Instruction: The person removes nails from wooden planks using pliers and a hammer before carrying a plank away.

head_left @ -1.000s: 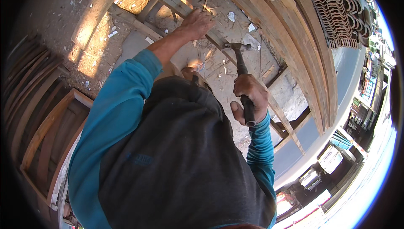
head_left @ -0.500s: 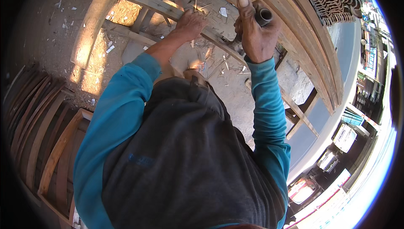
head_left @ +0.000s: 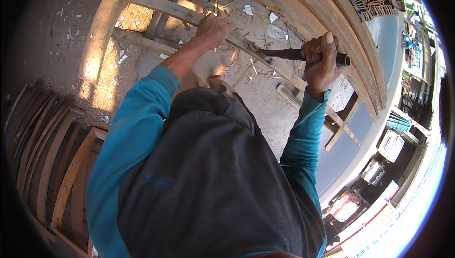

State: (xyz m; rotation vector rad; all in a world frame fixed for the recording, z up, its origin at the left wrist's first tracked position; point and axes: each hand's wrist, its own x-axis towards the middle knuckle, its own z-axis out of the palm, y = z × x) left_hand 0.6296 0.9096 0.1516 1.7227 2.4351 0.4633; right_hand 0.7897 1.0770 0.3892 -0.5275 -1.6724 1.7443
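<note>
A long wooden strip [head_left: 166,6] runs from the upper left down toward the right in front of me. My left hand [head_left: 214,31] is closed over its middle, gripping it from above. My right hand [head_left: 322,61] is wrapped round the dark handle of a claw hammer [head_left: 286,53], thumb along the top. The hammer lies nearly level, its metal head against the strip just right of my left hand. Whether a nail sits in the claw is too small to tell.
Thick planks [head_left: 348,35] curve along the upper right. A rounded log [head_left: 102,35] lies under the strip at left. Several bent wooden pieces [head_left: 47,149] are stacked at lower left. Offcuts and white scraps [head_left: 248,9] litter the ground. My bare foot [head_left: 221,71] shows below the strip.
My right hand has swung right and downward, turning the hammer handle from upright to nearly level. My left hand stays on the strip.
</note>
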